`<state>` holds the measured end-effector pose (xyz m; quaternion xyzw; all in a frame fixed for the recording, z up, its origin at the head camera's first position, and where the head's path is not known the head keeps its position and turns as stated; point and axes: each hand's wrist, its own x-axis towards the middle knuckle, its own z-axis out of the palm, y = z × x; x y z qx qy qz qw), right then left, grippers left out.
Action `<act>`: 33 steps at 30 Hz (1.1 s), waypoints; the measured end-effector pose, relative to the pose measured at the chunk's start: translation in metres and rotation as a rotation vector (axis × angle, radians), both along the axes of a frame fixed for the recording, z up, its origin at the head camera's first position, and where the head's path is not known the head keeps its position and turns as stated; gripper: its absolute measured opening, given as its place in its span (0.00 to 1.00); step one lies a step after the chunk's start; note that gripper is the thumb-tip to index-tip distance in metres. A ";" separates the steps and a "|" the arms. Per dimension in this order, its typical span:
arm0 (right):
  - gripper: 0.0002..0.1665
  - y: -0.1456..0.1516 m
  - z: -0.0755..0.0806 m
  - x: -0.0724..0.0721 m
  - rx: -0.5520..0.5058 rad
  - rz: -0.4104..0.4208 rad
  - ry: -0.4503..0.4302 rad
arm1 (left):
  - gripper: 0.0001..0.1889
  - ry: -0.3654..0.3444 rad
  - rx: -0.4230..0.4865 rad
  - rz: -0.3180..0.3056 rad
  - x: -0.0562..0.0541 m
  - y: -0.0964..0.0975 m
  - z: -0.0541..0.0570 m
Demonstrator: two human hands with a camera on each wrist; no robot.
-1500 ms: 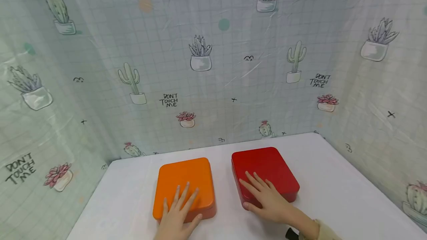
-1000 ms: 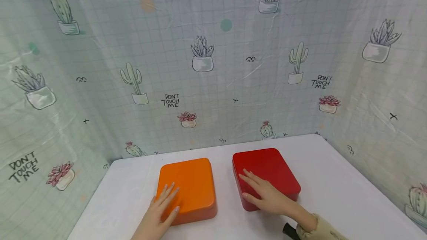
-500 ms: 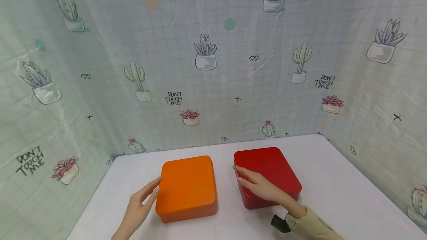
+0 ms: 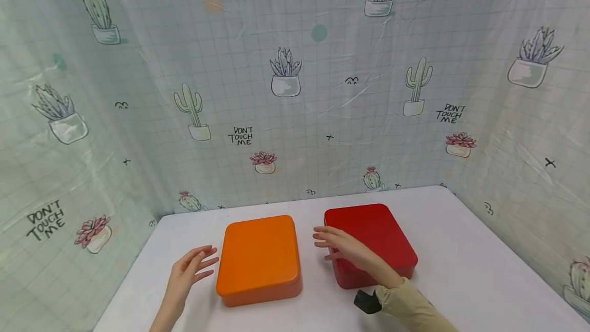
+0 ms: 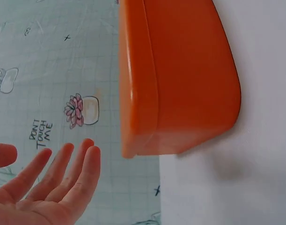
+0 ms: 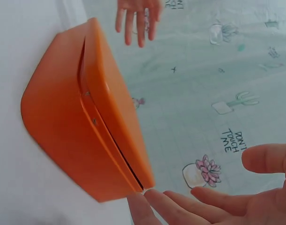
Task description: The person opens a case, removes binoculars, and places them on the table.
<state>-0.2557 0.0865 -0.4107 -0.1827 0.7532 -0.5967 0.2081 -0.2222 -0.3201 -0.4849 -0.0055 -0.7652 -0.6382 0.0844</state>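
Note:
On the white table stands an orange lidded box (image 4: 259, 255), its lid down. The right wrist view shows two small hinges on that box's side, with a thin gap under the lid. My left hand (image 4: 186, 273) is raised just left of it, fingers extended and apart from it, holding nothing. To the right sits a red lidded box (image 4: 373, 240), also with its lid down. My right hand (image 4: 345, 246) overlaps the red box's left part in the head view, fingers pointing left past its edge. Its fingers (image 6: 175, 206) hold nothing in the right wrist view.
The white table (image 4: 442, 229) runs back to a curtain (image 4: 295, 117) printed with cacti, which also covers both sides. A strip of bare tabletop separates the two boxes. A black piece (image 4: 367, 302) sits at the right sleeve's cuff (image 4: 405, 301).
My left hand has slid off the orange box's lid to its left and lifted away. My right hand has shifted left on the red box and turned sideways. The boxes remain in place.

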 end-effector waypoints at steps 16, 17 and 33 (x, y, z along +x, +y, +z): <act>0.36 -0.022 -0.012 -0.006 -0.076 -0.020 -0.124 | 0.34 -0.261 0.115 0.064 0.001 -0.004 0.003; 0.38 -0.023 -0.013 -0.006 -0.082 -0.020 -0.129 | 0.32 -0.272 0.100 0.060 0.007 0.002 0.011; 0.38 -0.033 -0.018 0.002 -0.119 -0.030 -0.216 | 0.39 -0.406 0.064 0.046 0.031 0.041 0.052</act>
